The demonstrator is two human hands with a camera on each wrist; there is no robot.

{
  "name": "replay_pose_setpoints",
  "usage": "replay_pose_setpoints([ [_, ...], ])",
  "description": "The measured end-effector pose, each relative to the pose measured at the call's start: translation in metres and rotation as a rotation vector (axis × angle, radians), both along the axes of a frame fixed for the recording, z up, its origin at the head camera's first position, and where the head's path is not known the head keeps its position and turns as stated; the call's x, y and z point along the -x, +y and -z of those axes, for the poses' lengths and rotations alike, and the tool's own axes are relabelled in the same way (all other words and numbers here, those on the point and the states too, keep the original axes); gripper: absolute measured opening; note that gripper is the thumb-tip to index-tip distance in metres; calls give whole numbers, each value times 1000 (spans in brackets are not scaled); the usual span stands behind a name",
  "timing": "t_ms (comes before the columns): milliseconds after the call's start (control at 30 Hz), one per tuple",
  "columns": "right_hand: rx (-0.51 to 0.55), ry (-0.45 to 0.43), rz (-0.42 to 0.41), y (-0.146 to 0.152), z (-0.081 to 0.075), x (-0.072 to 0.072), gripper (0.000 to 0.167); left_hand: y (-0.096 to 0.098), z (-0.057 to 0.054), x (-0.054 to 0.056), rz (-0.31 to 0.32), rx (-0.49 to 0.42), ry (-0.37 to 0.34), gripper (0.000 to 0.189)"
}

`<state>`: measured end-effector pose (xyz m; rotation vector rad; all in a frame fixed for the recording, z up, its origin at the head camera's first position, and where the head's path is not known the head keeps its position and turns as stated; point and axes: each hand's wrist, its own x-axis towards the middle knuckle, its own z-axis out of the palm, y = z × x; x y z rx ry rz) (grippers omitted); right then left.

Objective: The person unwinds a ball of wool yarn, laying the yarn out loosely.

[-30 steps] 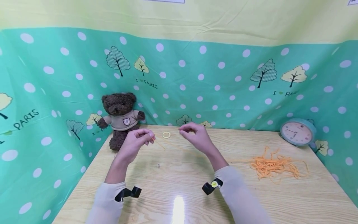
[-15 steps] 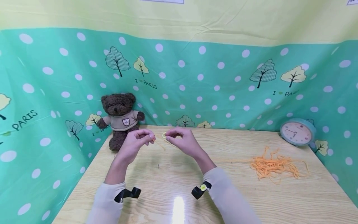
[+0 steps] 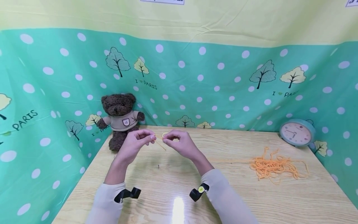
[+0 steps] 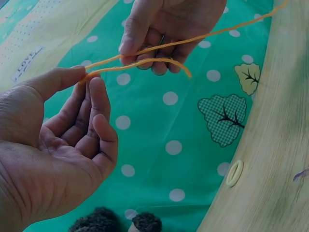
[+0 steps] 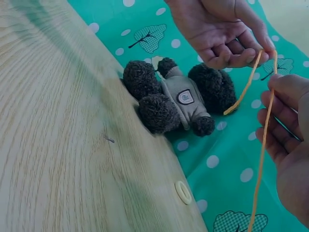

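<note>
A strand of orange yarn [image 4: 207, 35] is pinched between the thumb and forefinger of my left hand [image 3: 132, 144], doubled at the fingertips. Its short tail [image 5: 247, 86] hangs loose. Close beside it, my right hand [image 3: 181, 144] pinches the long side of the strand between thumb and fingertips, with a small gap between the two hands. Both hands are raised over the far part of the table. A small cream ring [image 5: 178, 191] lies on the table below, mostly hidden behind the right fingertips in the head view.
A pile of orange yarn [image 3: 272, 167] lies on the right side of the wooden table [image 3: 173, 177]. Behind it stands a blue-rimmed alarm clock [image 3: 297, 132]. A brown teddy bear [image 3: 118, 113] sits at the back left, before a green dotted cloth [image 3: 190, 87].
My right hand has moved left along the strand, coming near the left fingertips and covering part of the ring in the head view. The left hand stays in place.
</note>
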<state>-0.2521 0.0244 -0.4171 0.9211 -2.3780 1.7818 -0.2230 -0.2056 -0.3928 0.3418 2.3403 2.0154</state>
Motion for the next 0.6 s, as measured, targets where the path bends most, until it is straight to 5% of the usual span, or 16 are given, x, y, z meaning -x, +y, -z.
replay_pose_setpoints([
  [200, -22, -25, 36, 7, -5, -3, 12, -1, -1, -1, 14, 4, 0, 21],
  [600, 44, 62, 124, 52, -23, 3, 13, 4, 2, -2, 48, 29, -5, 26],
])
